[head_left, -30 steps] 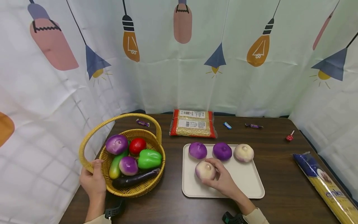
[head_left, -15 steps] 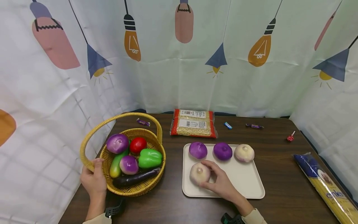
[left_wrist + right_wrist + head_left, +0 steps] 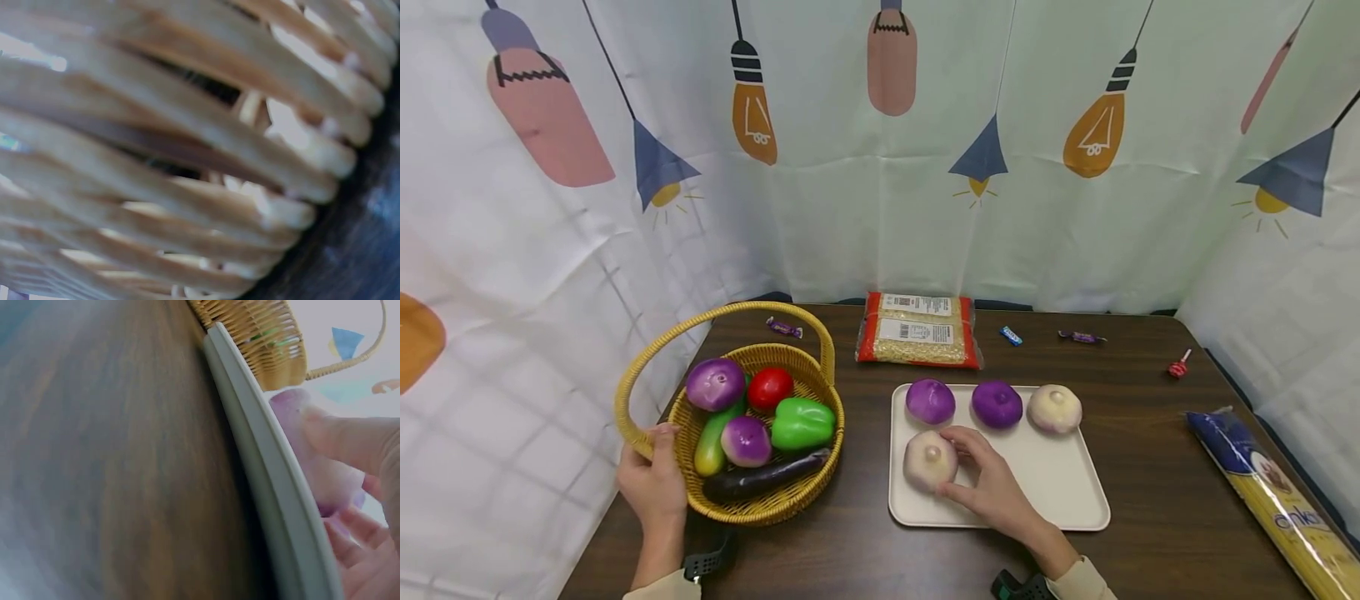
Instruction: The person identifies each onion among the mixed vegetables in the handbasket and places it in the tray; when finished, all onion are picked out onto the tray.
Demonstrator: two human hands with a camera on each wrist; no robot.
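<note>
My left hand (image 3: 651,479) grips the lower left of the handle (image 3: 622,400) of a yellow wicker basket (image 3: 823,479). The basket's woven side (image 3: 187,125) fills the left wrist view. Over the white tray (image 3: 1052,492), my right hand (image 3: 996,483) holds a pale turnip (image 3: 927,462) between thumb and fingers, at the tray's front left. Its purple side (image 3: 290,409) shows beside the thumb in the right wrist view. Behind it on the tray stand a purple turnip (image 3: 930,402), another purple turnip (image 3: 997,405) and a whitish turnip (image 3: 1055,409) in a row.
In the basket lie a tomato (image 3: 769,390), a green pepper (image 3: 802,426), a long eggplant (image 3: 767,477), a cucumber-like vegetable (image 3: 709,450) and two purple-topped round vegetables. A grain packet (image 3: 917,331) lies behind the tray, a pasta packet (image 3: 1277,500) right. Small candies lie along the back.
My right hand has shifted the pale turnip left on the tray and turned it so its stubby tip faces up. My left hand stays on the basket handle.
</note>
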